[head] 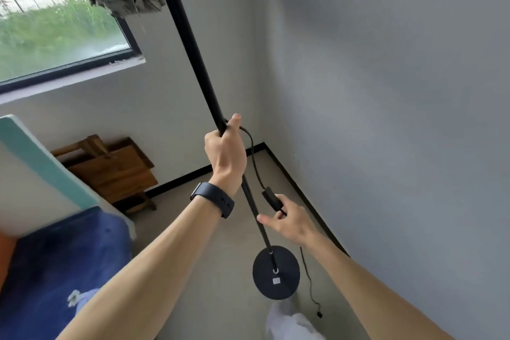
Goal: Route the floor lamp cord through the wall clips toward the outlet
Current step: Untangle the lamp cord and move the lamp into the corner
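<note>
Corner floor: one lamp base (276, 273), one cord (255, 163).

Lamp base (276, 273) sits lower centre on the floor (220, 229); window (55, 22) upper left, stool (116, 171) below it, bed (55, 257) lower left.

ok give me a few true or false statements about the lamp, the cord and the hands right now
1. The left hand grips the lamp pole. True.
2. The right hand is empty. False: its fingers hold the inline switch on the cord.
3. The round lamp base stands near the room corner. True.
4. The cord is already in wall clips. False: it hangs loose, its plug end lying on the floor; no clips are visible.
5. The left wrist wears a dark watch. True.
</note>
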A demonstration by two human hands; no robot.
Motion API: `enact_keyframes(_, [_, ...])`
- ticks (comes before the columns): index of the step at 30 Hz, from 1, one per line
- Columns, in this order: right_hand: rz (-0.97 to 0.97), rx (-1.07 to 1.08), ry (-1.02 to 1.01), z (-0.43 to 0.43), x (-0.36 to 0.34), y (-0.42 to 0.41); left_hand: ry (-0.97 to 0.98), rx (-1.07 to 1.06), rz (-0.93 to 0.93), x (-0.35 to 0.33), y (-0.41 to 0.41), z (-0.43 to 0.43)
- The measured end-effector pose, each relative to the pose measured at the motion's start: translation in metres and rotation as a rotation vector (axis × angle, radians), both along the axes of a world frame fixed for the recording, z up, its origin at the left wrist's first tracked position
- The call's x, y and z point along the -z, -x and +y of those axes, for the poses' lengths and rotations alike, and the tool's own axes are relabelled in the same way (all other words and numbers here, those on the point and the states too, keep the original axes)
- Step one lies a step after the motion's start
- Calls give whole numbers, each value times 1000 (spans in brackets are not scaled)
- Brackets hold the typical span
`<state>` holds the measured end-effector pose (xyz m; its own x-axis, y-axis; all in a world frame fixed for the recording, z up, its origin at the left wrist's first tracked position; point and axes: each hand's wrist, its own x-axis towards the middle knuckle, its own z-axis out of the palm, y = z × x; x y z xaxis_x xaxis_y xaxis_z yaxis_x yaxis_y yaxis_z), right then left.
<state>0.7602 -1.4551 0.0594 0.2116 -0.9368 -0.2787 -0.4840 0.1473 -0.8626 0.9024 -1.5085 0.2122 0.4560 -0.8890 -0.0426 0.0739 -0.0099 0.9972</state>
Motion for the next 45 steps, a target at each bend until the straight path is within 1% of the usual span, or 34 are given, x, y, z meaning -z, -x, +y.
enact_keyframes(3, [-5,-26,-15,-81,5,-30,-27,7,-8,-5,-4,-70])
enact_keyframes(5, [4,-2,-31,-128,6,-44,-24,22,-18,-8,-9,-114])
enact_keyframes(8, [35,23,-34,-187,2,-54,-37,34,-21,-10,-17,-174])
enact_keyframes(12, [76,60,-59,-262,4,-58,-54,104,-23,-2,-19,-253])
enact_keyframes(17, [127,166,-151,-360,41,-64,-131,221,-30,40,-18,-356])
enact_keyframes(23, [216,323,-188,-456,112,-64,-188,329,-71,123,-16,-465])
enact_keyframes(28, [355,437,-192,-485,148,-44,-243,328,-83,185,-17,-545])
enact_keyframes(31, [346,488,-187,-492,174,-30,-267,306,-82,217,-16,-583])
enact_keyframes(34, [329,494,-181,-504,201,-32,-253,290,-79,244,-15,-607])
enact_keyframes(38, [298,468,-142,-525,228,-46,-192,280,-75,261,-15,-628])
enact_keyframes(41, [284,463,-149,-534,244,-49,-161,266,-83,263,-10,-640])
enact_keyframes(45, [251,493,-144,-536,266,-48,-105,257,-76,271,-6,-650])
